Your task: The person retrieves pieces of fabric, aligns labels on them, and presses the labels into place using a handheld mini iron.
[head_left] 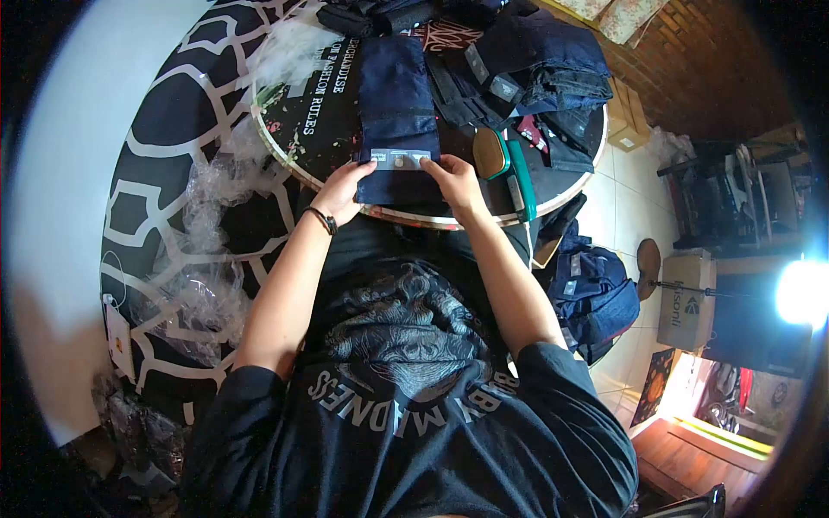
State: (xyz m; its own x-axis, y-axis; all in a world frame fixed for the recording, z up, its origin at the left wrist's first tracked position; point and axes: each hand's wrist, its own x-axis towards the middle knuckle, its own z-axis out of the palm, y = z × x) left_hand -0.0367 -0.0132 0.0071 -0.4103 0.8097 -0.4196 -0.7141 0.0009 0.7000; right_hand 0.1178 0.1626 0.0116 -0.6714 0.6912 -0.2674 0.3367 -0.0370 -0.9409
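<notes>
A long folded navy garment (395,99) lies lengthwise on a round black table, its near end at the table's front edge. Across that near end runs a pale printed label strip (399,161). My left hand (341,190) grips the garment's left edge, thumb on top beside the strip and fingers hidden underneath. On the opposite edge, my right hand (455,182) pinches the cloth the same way. Just right of my right hand rests a green handheld garment steamer (519,180) with a gold-coloured plate. Whether the garment is trousers or something else, I cannot tell.
Stacked dark folded garments (553,52) cover the table's far right. Clear plastic wrap (207,198) lies to the left on a patterned black-and-white cloth. More navy clothes (591,289) are heaped low on the right, near a cardboard box (686,302) and a bright lamp (801,293).
</notes>
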